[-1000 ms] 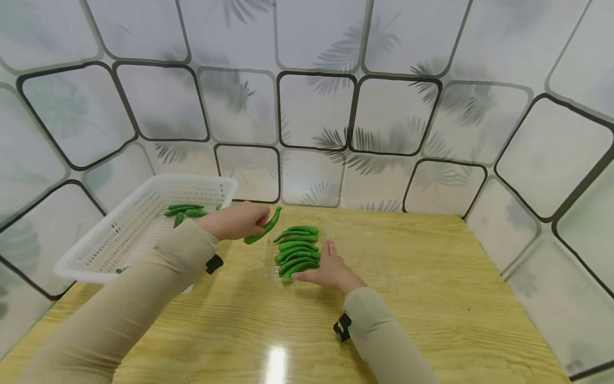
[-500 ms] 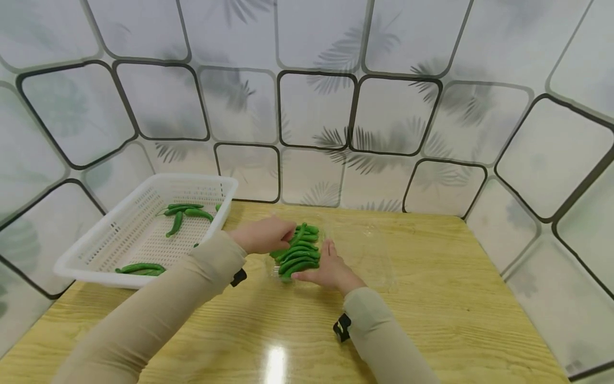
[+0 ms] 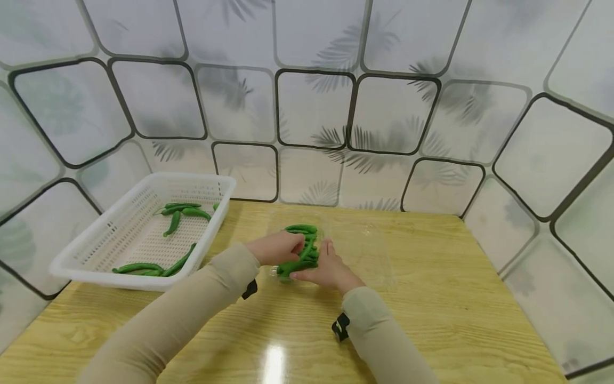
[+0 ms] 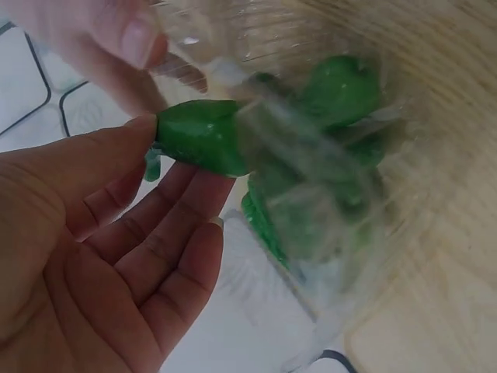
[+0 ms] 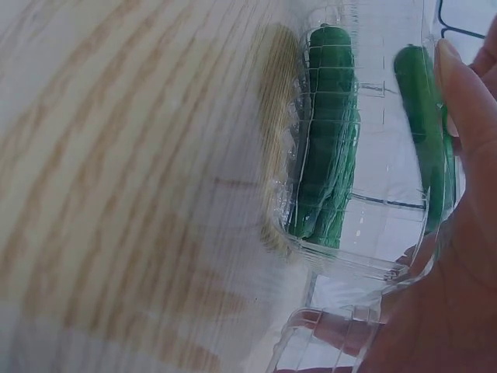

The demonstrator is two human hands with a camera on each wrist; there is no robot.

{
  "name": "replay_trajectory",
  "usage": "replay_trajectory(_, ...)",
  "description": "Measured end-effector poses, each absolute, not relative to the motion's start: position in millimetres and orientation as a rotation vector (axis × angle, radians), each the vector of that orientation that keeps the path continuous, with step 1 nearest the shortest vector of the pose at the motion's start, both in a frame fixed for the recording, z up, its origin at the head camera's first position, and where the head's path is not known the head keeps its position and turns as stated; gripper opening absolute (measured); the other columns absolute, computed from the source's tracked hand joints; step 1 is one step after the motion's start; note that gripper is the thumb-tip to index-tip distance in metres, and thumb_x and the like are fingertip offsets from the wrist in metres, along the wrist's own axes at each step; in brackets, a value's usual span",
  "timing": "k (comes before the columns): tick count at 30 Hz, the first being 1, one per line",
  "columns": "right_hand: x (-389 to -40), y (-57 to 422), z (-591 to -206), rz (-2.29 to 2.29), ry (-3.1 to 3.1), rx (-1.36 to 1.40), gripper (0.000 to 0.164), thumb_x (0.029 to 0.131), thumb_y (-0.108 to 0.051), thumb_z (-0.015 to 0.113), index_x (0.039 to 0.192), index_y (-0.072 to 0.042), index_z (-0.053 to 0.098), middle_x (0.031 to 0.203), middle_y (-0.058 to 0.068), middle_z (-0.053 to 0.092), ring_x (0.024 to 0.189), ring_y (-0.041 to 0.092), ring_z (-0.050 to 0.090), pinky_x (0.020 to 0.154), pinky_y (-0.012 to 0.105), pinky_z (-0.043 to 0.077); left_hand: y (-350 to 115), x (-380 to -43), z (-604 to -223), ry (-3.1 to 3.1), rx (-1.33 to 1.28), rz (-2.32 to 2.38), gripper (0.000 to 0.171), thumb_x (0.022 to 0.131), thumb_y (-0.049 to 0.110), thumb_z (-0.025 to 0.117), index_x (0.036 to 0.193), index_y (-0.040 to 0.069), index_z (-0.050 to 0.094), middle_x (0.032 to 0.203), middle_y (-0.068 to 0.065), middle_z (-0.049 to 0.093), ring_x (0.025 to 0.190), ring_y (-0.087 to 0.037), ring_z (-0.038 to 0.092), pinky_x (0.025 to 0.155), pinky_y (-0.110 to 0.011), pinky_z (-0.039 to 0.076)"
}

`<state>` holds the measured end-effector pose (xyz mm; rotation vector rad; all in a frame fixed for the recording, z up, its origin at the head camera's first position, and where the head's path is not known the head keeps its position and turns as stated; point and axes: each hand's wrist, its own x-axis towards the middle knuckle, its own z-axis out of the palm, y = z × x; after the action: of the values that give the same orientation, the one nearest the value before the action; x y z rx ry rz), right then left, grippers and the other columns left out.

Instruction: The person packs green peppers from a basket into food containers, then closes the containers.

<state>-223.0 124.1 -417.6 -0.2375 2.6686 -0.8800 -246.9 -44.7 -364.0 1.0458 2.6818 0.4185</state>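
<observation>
My left hand [image 3: 277, 248] is over the clear plastic clamshell box [image 3: 361, 253], lid lying open to the right. Its thumb and fingers pinch one end of a green chili pepper [image 4: 200, 134], which reaches in above the others. Several green chili peppers [image 3: 301, 229] lie side by side in the box's left half, partly hidden by the hand. My right hand [image 3: 330, 271] holds the box at its near edge and middle fold, thumb at the near rim. In the right wrist view, peppers [image 5: 328, 132] show through the ribbed wall.
On the left stands a white perforated basket [image 3: 112, 282] with several green chili peppers [image 3: 174, 224] inside. The wooden table [image 3: 431, 298] runs back to a patterned wall covering [image 3: 316, 112].
My left hand has carried the chili pepper rightward from beside the basket to over the box, lowering it among the rest. The right hand has kept its place on the box.
</observation>
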Motion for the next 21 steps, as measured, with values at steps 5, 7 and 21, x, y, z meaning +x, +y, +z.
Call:
replay_trajectory(5,-223,122,-416,-0.87,2.68,-0.261,0.125,0.07,-0.066,0.067,0.147,0.0,-0.006,0.153,0.018,-0.009,0.135,0.047,0.012,0.104,0.055,0.027,-45,-248,-372,2.643,0.928,0.447,0.015,0.088,0.009,0.065,0.101,0.007,0.058,0.085,0.001,0.058,0.075,-0.011,0.055,0.07,-0.03,0.047)
replay_trajectory(7,-223,122,-416,-0.846,2.69,-0.26,0.125,0.07,-0.066,0.066,0.147,0.0,-0.006,0.153,0.018,-0.009,0.134,0.048,0.014,0.103,0.055,0.028,-46,-249,-376,2.609,0.908,0.465,0.016,0.088,0.009,0.064,0.103,0.008,0.059,0.087,0.001,0.06,0.078,-0.011,0.057,0.072,-0.03,0.049)
replay_trajectory(21,-223,125,-417,-0.811,2.715,-0.246,0.124,0.07,-0.068,0.065,0.148,-0.001,-0.005,0.153,0.017,-0.008,0.133,0.047,0.017,0.101,0.055,0.031,-41,-256,-392,2.573,0.944,0.388,0.017,0.085,0.01,0.068,0.102,0.007,0.065,0.091,0.0,0.062,0.082,-0.013,0.058,0.074,-0.031,0.049)
